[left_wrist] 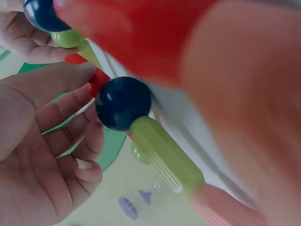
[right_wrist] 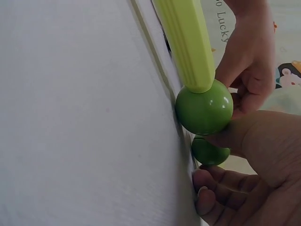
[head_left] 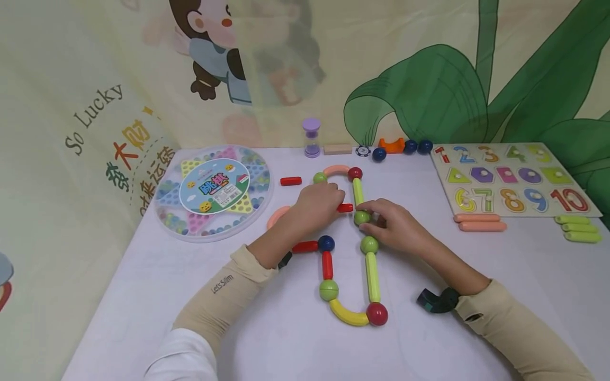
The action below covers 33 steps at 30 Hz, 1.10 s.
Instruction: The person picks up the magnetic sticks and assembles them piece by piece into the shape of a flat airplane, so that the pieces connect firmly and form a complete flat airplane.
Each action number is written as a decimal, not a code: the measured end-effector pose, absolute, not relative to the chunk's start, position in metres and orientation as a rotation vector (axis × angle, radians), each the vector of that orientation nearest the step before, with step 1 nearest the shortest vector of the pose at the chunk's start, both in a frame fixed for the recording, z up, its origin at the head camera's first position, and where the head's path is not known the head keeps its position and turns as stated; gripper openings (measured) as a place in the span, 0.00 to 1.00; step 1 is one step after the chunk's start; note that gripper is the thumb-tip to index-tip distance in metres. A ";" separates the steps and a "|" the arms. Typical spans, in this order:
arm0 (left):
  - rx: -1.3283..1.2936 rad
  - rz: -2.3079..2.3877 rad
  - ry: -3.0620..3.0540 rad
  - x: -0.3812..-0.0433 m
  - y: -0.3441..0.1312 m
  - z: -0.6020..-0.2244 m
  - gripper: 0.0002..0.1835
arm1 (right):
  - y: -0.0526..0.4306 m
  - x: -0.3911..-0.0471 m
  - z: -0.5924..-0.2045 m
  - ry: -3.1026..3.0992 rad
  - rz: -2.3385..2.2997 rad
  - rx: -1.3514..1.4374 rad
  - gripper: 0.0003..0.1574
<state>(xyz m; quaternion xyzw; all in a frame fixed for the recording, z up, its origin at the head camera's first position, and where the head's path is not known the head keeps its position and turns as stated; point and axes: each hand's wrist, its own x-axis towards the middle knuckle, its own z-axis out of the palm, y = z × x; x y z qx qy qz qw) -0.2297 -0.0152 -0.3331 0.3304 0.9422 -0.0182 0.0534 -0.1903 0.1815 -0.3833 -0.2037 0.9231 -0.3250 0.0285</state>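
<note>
My left hand [head_left: 320,203] pinches a short red rod [head_left: 345,208] between thumb and fingers; its tip points toward a green ball [head_left: 362,217]. In the left wrist view a dark blue ball [left_wrist: 123,103] sits at that rod's near end, with a green rod [left_wrist: 164,153] and a pink curved piece [left_wrist: 225,207] beyond. My right hand [head_left: 397,225] holds the green ball between thumb and fingers. Just nearer lies another green ball [right_wrist: 204,107], joined to a light green rod [right_wrist: 188,42]. From the held ball a light green rod [head_left: 358,193] runs to a red ball [head_left: 355,173].
A yellow curved piece [head_left: 350,313] and a red ball [head_left: 377,314] form the near end. A loose red rod [head_left: 290,181], round board game [head_left: 214,193], sand timer [head_left: 312,137], number puzzle board [head_left: 443,180], pink rods [head_left: 482,226] and green rods [head_left: 581,228] lie around.
</note>
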 end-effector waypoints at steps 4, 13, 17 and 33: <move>0.943 -0.056 2.871 -0.231 -0.021 -0.335 0.13 | 0.181 -0.191 -0.384 2.874 -1.013 -0.609 0.27; 0.969 0.061 2.842 -0.234 -0.027 -0.340 0.10 | 0.181 -0.195 -0.382 2.944 -1.067 -0.485 0.26; 0.997 0.068 2.843 -0.236 -0.029 -0.342 0.10 | 0.179 -0.201 -0.384 2.964 -1.046 -0.503 0.25; 0.825 0.181 2.868 -0.257 -0.061 -0.326 0.18 | 0.186 -0.192 -0.372 2.854 -1.000 -0.454 0.21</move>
